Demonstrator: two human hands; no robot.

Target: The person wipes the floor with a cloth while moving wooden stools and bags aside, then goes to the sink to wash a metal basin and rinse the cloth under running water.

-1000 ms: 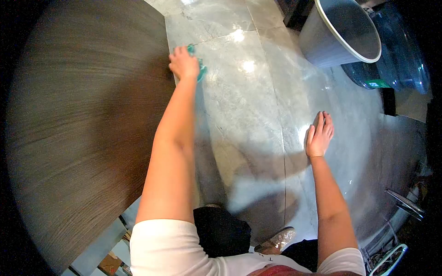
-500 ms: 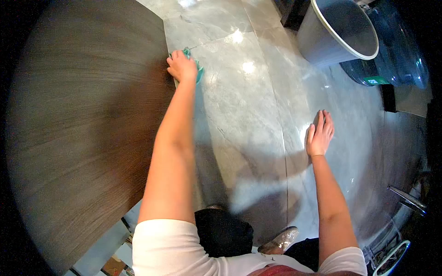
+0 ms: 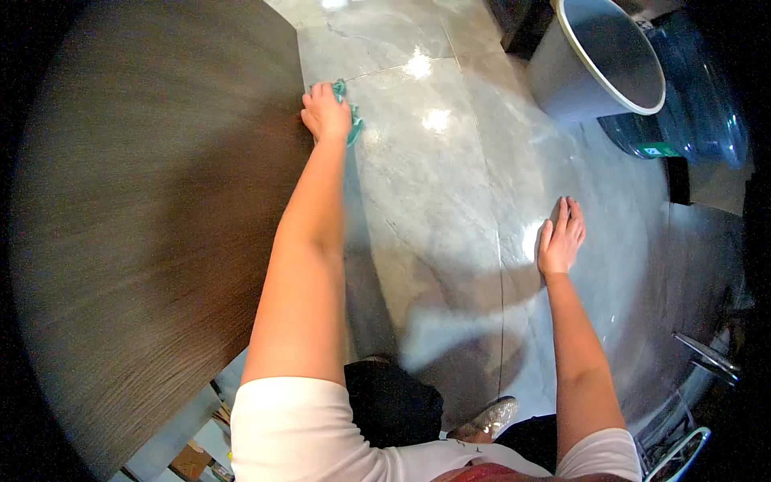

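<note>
My left hand (image 3: 327, 112) is closed on a green cloth (image 3: 354, 128), pressing it to the floor right beside the edge of a dark wood-grain panel (image 3: 177, 177). Part of the cloth sticks out past the fingers; the rest is hidden under the palm. Farther right, my right hand (image 3: 562, 241) rests flat on the shiny grey marble-look floor tiles (image 3: 426, 185), fingers stretched out and nothing in it.
A grey bin (image 3: 574, 76) stands at the upper right, beside a big clear blue water bottle (image 3: 699, 96). Metal chair-like parts (image 3: 707, 357) show at the lower right. My shoe (image 3: 494, 418) is on the floor below. Small items on a shelf (image 3: 193, 462) appear at lower left.
The view has shifted slightly. My left hand, with the cloth, appears a little farther right against the panel edge; the right hand stays put on the floor.
</note>
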